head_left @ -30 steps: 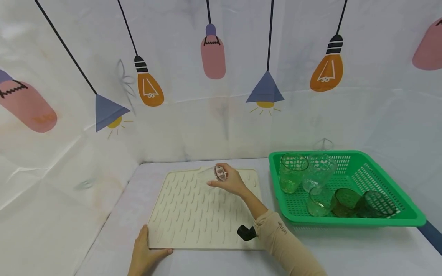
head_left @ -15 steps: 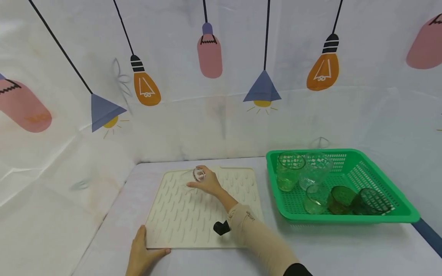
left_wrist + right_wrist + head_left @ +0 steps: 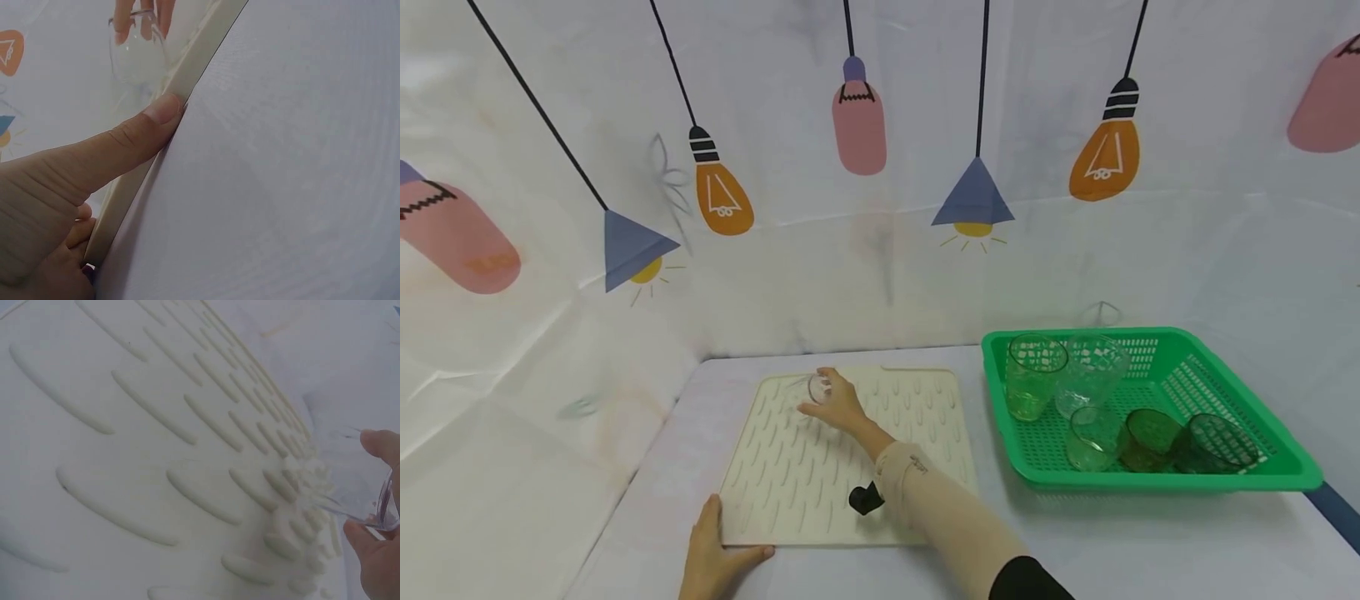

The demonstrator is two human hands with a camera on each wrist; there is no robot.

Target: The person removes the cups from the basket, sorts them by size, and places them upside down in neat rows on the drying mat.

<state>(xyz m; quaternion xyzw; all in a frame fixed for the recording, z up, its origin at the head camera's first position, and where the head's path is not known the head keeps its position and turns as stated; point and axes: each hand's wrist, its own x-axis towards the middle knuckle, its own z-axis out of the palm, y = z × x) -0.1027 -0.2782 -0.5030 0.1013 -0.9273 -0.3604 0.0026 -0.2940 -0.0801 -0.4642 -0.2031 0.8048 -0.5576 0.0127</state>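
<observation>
A clear drinking glass [image 3: 817, 388] is held over the far left part of a cream ridged drying mat [image 3: 797, 487]. My right hand [image 3: 841, 408] grips it with thumb and fingers. In the right wrist view the glass [image 3: 382, 503] has its thick base toward the palm, and its walls reach toward the mat's ridges. My left hand [image 3: 715, 552] rests at the mat's near left corner, thumb along the front edge and fingers along the left side. The left wrist view has the thumb [image 3: 164, 111] pressed to the mat's rim [image 3: 128, 197].
A green perforated basket [image 3: 1270, 417] stands on the right of the white table [image 3: 1097, 542]. Inside are several glasses: a green-tinted one [image 3: 1030, 392], clear ones and darker ones, including a brown glass [image 3: 1150, 442]. A wall cloth [image 3: 880, 283] printed with lamps hangs behind.
My right hand has carried the glass left across the mat, mostly in the first half second, then slightly farther. The left hand stays at the mat's corner. The basket has not moved.
</observation>
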